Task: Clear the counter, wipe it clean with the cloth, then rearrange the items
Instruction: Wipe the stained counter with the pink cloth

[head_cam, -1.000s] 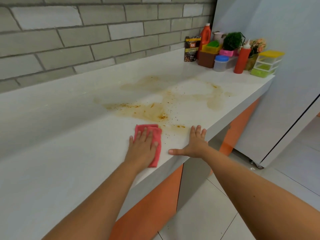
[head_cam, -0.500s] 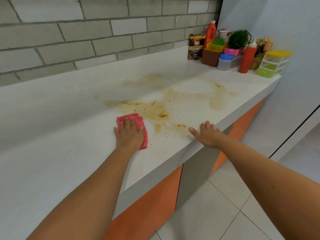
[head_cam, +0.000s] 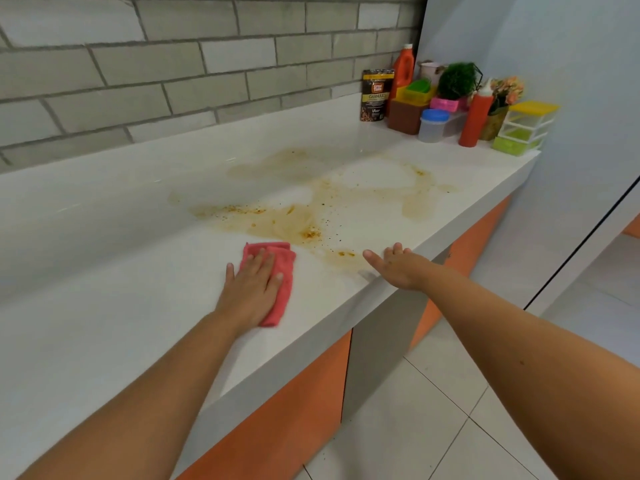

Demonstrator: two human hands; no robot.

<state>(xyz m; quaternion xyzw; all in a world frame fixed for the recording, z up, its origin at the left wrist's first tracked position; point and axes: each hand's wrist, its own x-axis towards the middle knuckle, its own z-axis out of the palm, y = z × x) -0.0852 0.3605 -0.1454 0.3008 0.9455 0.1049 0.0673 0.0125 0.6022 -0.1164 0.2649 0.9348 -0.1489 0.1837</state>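
A folded pink cloth (head_cam: 282,271) lies on the white counter (head_cam: 121,306), just short of a wide brown spill (head_cam: 294,220) with dark specks. My left hand (head_cam: 251,289) presses flat on the cloth with straight fingers. At the counter's front edge my right hand (head_cam: 398,266) rests with its fingers extended, holding nothing, beside a small orange-brown smear (head_cam: 346,253). The counter's items are bunched in the far right corner: a dark granules pouch (head_cam: 375,95), an orange bottle (head_cam: 403,72), a red squeeze bottle (head_cam: 475,116) and a blue-lidded tub (head_cam: 433,125).
In the same corner stand a small green plant (head_cam: 457,79), stacked yellow and green drawers (head_cam: 523,128), a brown box (head_cam: 405,114) and flowers (head_cam: 507,90). A brick wall (head_cam: 173,64) backs the counter. Orange cabinet fronts (head_cam: 284,410) and a tiled floor (head_cam: 433,427) lie below; a white panel (head_cam: 571,133) stands to the right.
My left hand slid the cloth away from me and left, then back right, ending near the spill's edge. My right hand shifted slightly along the front edge.
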